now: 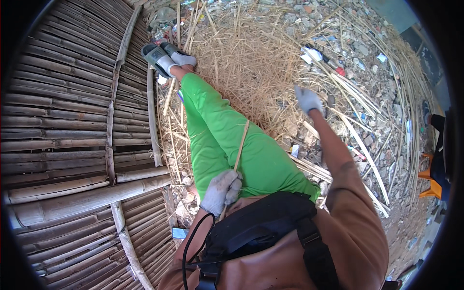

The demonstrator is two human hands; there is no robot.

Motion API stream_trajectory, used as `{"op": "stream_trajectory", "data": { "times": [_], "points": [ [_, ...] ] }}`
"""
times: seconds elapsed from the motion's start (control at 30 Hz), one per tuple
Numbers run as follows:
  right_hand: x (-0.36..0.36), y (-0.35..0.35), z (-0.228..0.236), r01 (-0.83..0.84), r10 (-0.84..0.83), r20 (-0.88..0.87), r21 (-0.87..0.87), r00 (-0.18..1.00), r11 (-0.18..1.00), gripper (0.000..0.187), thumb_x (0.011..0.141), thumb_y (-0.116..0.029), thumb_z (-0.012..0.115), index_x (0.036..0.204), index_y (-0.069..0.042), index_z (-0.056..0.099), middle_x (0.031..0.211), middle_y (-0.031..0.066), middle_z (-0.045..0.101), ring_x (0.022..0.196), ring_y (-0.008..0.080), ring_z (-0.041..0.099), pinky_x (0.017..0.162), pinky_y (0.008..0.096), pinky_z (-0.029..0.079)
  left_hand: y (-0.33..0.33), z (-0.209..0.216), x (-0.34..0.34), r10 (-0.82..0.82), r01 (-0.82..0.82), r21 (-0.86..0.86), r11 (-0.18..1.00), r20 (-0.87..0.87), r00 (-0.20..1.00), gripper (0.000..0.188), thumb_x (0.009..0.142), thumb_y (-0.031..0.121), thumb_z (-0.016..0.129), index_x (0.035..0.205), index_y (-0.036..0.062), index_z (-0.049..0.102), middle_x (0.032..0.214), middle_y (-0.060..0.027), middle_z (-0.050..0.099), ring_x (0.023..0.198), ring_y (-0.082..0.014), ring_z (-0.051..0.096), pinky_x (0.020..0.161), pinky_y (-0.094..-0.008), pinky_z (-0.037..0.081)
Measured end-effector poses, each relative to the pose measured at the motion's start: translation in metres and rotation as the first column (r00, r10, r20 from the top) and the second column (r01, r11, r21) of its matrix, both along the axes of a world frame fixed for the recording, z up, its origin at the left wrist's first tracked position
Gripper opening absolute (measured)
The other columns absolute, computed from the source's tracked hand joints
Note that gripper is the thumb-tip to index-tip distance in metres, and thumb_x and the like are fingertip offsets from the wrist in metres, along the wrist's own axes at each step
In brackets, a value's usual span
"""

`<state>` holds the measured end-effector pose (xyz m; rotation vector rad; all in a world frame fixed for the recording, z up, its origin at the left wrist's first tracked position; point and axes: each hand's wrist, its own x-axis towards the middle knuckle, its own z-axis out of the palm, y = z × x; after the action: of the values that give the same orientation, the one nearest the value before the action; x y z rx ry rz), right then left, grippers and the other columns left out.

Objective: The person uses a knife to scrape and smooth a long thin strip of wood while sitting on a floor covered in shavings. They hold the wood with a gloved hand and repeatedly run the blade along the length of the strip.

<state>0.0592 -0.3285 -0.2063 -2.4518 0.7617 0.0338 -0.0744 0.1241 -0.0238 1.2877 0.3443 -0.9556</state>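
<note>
My left hand (222,191), in a whitish knit glove, is closed round a thin split-bamboo strip (242,145) at my lap. The strip stands up slantwise over my green trousers (261,157), with a short end showing below the fist. Out to the right, above the littered ground, is my right hand (308,100) in a pale glove, its arm stretched forward. One digit points away from the rest of it. The other fingers are not clear, and I see nothing in that hand.
A bamboo-slat panel (63,121) fills the left side. Dry shavings (246,63) cover the ground ahead. Long split-bamboo strips (360,140) lie on rubble at right. An orange stool (427,179) and a person in dark clothes (440,150) are at the right edge. A light-blue flat object (180,233) lies by my left arm.
</note>
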Motion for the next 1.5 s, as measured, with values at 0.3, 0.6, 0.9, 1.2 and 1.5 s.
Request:
{"op": "stream_trajectory", "data": {
  "times": [0.3, 0.6, 0.9, 1.2, 1.5],
  "points": [
    [-0.045, 0.148, 0.085, -0.63, 0.621, 0.11, 0.097, 0.776, 0.77, 0.078, 0.109, -0.075, 0.038, 0.096, -0.008, 0.075, 0.091, 0.0227, 0.077, 0.088, 0.0457, 0.075, 0.082, 0.0558, 0.059, -0.014, -0.02, 0.024, -0.014, 0.016, -0.042, 0.999, 0.069, 0.998, 0.033, 0.115, 0.032, 0.059, 0.116, 0.0003, 0.066, 0.078, -0.0054, 0.068, 0.044, -0.0097, 0.044, 0.042, -0.0259, 0.036],
    [-0.037, 0.165, 0.092, -0.673, 0.673, 0.022, -0.008, 0.74, 0.74, 0.075, 0.109, -0.075, 0.04, 0.095, -0.011, 0.077, 0.088, 0.0215, 0.078, 0.085, 0.0446, 0.077, 0.079, 0.0568, 0.061, -0.011, -0.011, 0.027, 0.006, -0.007, -0.073, 0.997, -0.022, 1.0, 0.028, 0.115, 0.029, 0.06, 0.113, 0.001, 0.066, 0.074, 0.0009, 0.058, 0.046, -0.0075, 0.043, 0.042, -0.0248, 0.034],
    [0.003, 0.051, 0.034, -0.232, 0.232, -0.048, 0.007, 0.972, 0.973, 0.083, 0.108, -0.079, 0.037, 0.094, -0.008, 0.077, 0.098, 0.0209, 0.08, 0.091, 0.0373, 0.078, 0.085, 0.0526, 0.059, 0.011, 0.009, 0.011, 0.005, -0.013, -0.103, 0.995, -0.081, 0.997, 0.033, 0.114, 0.033, 0.063, 0.117, 0.0007, 0.065, 0.072, 0.0023, 0.055, 0.045, -0.0071, 0.038, 0.042, -0.0251, 0.032],
    [-0.037, 0.129, 0.087, -0.622, 0.617, 0.117, 0.009, 0.778, 0.783, 0.077, 0.108, -0.077, 0.039, 0.096, -0.011, 0.075, 0.085, 0.0209, 0.076, 0.083, 0.0417, 0.076, 0.078, 0.0533, 0.06, -0.005, -0.018, 0.015, 0.055, -0.054, -0.151, 0.987, 0.004, 0.998, 0.032, 0.114, 0.03, 0.061, 0.122, -0.0014, 0.063, 0.083, -0.0052, 0.065, 0.047, -0.0097, 0.042, 0.043, -0.0253, 0.033],
    [-0.033, 0.161, 0.107, -0.721, 0.72, -0.06, -0.009, 0.692, 0.693, 0.078, 0.109, -0.077, 0.039, 0.088, -0.012, 0.076, 0.084, 0.0215, 0.076, 0.083, 0.0433, 0.076, 0.077, 0.0557, 0.06, -0.008, -0.015, 0.022, 0.012, -0.013, -0.056, 0.998, -0.007, 1.0, 0.026, 0.116, 0.025, 0.058, 0.121, 0.001, 0.064, 0.083, -0.0037, 0.064, 0.051, -0.0097, 0.046, 0.044, -0.0255, 0.035]
  ]
}}
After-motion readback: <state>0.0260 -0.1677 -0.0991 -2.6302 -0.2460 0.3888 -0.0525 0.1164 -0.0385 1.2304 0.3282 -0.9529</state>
